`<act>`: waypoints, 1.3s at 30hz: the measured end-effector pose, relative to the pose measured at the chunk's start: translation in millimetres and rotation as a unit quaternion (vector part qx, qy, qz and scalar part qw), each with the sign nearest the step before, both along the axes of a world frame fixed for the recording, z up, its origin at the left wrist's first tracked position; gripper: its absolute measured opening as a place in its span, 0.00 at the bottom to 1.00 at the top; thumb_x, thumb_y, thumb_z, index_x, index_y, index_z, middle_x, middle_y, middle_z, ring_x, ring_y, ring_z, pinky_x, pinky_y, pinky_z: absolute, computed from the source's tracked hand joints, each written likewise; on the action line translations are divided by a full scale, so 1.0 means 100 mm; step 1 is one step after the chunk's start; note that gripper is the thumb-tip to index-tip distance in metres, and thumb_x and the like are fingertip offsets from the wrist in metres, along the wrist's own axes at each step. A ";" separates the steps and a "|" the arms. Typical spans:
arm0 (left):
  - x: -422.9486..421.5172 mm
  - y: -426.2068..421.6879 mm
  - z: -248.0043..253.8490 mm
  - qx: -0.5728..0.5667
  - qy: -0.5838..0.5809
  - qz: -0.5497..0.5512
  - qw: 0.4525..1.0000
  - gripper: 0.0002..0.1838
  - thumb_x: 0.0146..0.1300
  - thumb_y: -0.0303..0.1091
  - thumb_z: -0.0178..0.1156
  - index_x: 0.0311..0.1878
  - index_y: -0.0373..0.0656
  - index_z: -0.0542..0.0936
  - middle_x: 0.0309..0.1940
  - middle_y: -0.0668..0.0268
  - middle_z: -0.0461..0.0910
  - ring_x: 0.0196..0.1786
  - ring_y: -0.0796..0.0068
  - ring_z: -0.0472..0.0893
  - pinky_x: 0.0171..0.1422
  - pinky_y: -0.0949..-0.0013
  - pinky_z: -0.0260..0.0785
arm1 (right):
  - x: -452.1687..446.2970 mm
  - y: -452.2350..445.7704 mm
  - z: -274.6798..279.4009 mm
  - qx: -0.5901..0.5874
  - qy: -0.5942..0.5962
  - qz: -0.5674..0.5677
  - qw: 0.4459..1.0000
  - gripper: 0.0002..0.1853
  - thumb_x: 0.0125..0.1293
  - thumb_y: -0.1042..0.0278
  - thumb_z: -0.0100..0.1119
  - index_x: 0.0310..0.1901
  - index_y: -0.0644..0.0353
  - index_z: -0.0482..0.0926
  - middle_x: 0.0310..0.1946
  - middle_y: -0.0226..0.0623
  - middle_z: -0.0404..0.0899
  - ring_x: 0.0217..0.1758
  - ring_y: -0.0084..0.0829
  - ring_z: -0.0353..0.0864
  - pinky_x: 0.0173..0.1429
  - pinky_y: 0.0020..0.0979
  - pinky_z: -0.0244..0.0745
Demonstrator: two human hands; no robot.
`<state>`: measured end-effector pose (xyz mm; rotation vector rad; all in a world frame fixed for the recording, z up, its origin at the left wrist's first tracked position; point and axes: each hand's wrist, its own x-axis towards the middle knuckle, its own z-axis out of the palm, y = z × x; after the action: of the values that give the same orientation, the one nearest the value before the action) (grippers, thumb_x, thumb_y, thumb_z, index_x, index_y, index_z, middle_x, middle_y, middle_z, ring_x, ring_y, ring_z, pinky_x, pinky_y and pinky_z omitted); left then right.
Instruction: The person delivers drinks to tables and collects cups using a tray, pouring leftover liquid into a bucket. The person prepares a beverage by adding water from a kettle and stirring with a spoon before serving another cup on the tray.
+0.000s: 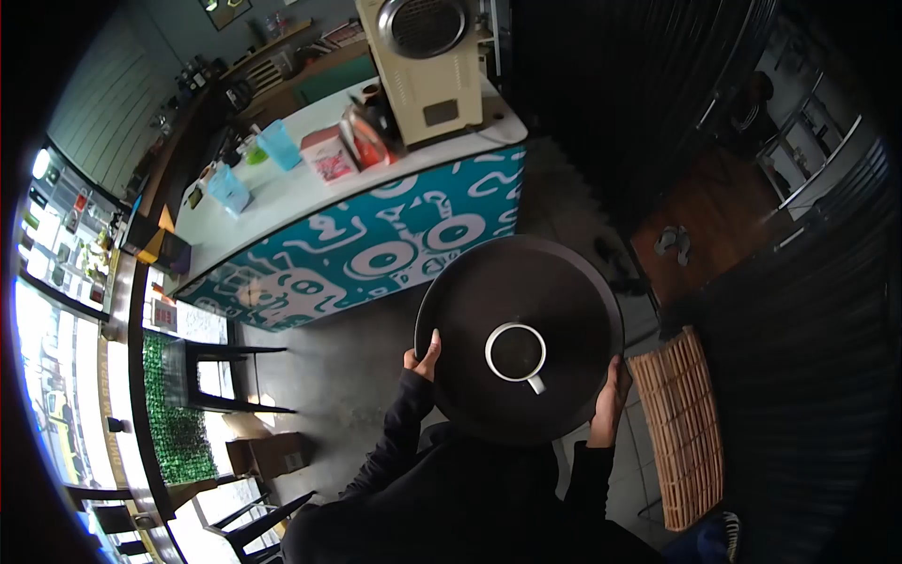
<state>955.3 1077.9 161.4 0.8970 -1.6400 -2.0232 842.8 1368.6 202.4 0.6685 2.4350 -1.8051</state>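
A round dark serving tray (479, 291) is held level in front of my body. My left hand (426, 357) grips its left rim, thumb on top. On the opposite side my right hand (611, 402) holds the right rim, its fingers partly hidden beneath. Near the tray's middle stands a white cup (536, 383), its handle pointing toward me and slightly right. Dark contents fill the cup's inside; what they are I cannot make out.
Ahead is a white-topped counter (310, 202) with a teal patterned front, bearing a cream machine (432, 94), blue containers (279, 146) and a box (329, 155). Black stools (225, 376) and a cardboard box (272, 455) stand left. A slatted wooden seat (678, 428) is close on my right.
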 end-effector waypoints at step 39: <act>-8.53 -0.66 -0.38 -0.273 -0.100 0.226 0.930 0.14 0.70 0.43 0.59 0.51 0.47 0.83 0.34 0.61 0.82 0.32 0.73 0.80 0.35 0.69 0.70 | -9.77 -1.35 -0.04 -0.144 0.084 0.305 0.938 0.26 0.76 0.50 0.50 0.54 0.73 0.77 0.50 0.41 0.79 0.53 0.29 0.75 0.59 0.28 0.67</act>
<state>102.5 1011.8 123.2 1.1510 -1.7617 -1.1161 -134.6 1233.2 198.5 -0.2539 2.0555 -1.9154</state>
